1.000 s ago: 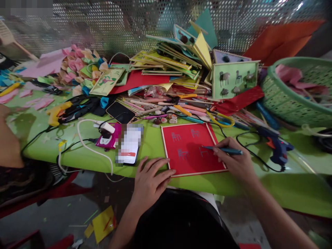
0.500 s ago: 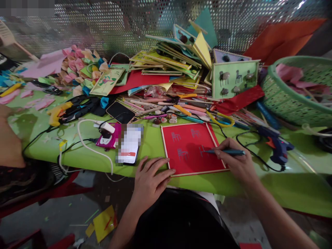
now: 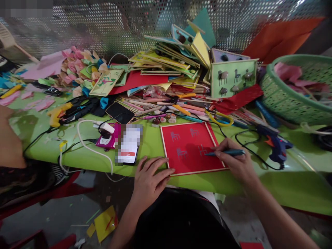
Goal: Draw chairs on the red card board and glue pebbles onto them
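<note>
In front of me lies a red card (image 3: 192,160) edged with thin pale sticks. Several small dark chair drawings (image 3: 181,153) are on it; the one at lower right is only a few lines. My right hand (image 3: 234,160) grips a teal pen (image 3: 229,152), its tip on those lines. At the card's lower left corner, my left hand (image 3: 153,176) rests with fingers stretched out, the fingertips touching the stick edge. Just left of that hand is a phone (image 3: 129,143) with a lit screen.
A blue glue gun (image 3: 276,145) with a black cable lies right of my hand, below a green basket (image 3: 285,93). Behind the card are small stones (image 3: 163,120), loose sticks and piled framed cards (image 3: 168,58). A magenta power socket (image 3: 107,136) trails cords. Another person's arm (image 3: 10,138) is at left.
The pen tip has moved slightly down, and the lower right drawing shows a little more line. My left hand stays in place on the card's corner.
</note>
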`<state>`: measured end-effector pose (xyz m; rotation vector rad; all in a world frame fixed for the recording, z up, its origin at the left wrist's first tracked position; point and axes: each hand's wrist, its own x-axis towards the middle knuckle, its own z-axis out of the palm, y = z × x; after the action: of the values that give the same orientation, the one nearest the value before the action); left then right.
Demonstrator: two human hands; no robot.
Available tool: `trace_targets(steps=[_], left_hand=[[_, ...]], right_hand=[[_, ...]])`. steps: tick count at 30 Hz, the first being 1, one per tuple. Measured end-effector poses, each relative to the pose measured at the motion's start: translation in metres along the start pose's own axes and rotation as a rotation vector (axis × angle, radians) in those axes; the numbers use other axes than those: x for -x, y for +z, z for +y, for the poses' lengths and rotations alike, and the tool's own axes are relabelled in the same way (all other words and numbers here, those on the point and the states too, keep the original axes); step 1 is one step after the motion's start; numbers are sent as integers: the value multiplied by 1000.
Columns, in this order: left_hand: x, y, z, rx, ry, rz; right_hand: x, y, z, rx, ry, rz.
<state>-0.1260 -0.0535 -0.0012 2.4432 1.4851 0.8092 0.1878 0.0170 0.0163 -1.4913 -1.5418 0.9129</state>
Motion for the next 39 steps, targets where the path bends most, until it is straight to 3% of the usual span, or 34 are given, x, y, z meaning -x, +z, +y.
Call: trace_targets(steps=[15, 39], left_hand=[[2, 3, -3, 2, 1, -4], [2, 2, -2, -8, 5, -9]], right_hand=[[2, 0, 3, -43, 45, 26], [1, 0, 4, -11, -23, 8]])
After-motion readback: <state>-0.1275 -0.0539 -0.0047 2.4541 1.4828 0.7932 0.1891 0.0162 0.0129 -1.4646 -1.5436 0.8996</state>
